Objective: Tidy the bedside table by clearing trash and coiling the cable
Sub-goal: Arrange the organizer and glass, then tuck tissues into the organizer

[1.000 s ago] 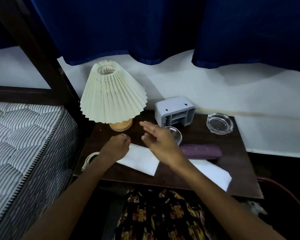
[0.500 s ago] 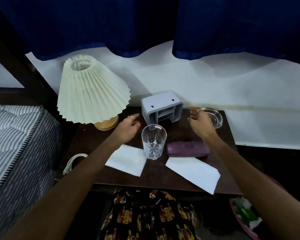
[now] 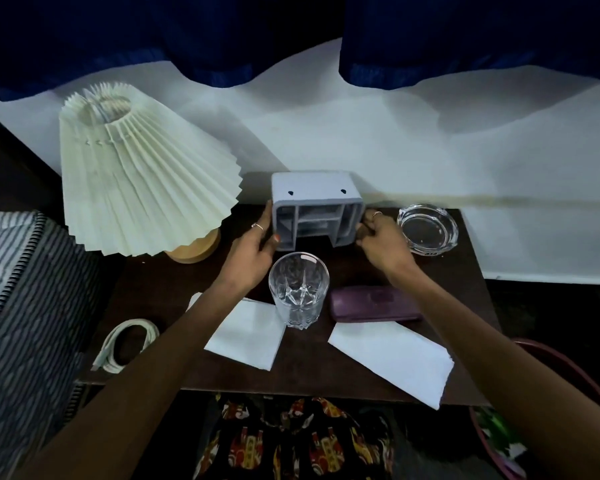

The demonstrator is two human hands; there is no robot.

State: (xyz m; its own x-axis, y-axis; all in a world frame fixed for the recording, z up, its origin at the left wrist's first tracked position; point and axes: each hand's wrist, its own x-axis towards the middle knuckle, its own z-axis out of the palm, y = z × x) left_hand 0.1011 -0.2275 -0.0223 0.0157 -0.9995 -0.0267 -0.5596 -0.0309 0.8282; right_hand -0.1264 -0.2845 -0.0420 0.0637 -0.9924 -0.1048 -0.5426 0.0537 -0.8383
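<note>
A grey plastic box (image 3: 315, 195) stands at the back of the dark bedside table (image 3: 361, 372). My left hand (image 3: 253, 247) holds its left side and my right hand (image 3: 381, 240) grips its right side. A coiled white cable (image 3: 127, 344) lies at the table's front left corner. Two white paper sheets lie near the front: one (image 3: 253, 336) under my left forearm, the other (image 3: 395, 358) at the right. A clear drinking glass (image 3: 298, 289) stands upright between my wrists.
A pleated cream lamp (image 3: 139, 174) stands at the back left. A glass ashtray (image 3: 428, 232) sits at the back right, and a purple case (image 3: 371, 303) lies beside the glass. A striped mattress (image 3: 18, 306) is at the left; a dark red bin (image 3: 548, 410) sits at the lower right.
Both hands moved from apart to the sides of the grey box and took hold of it. The camera came closer and tilted down.
</note>
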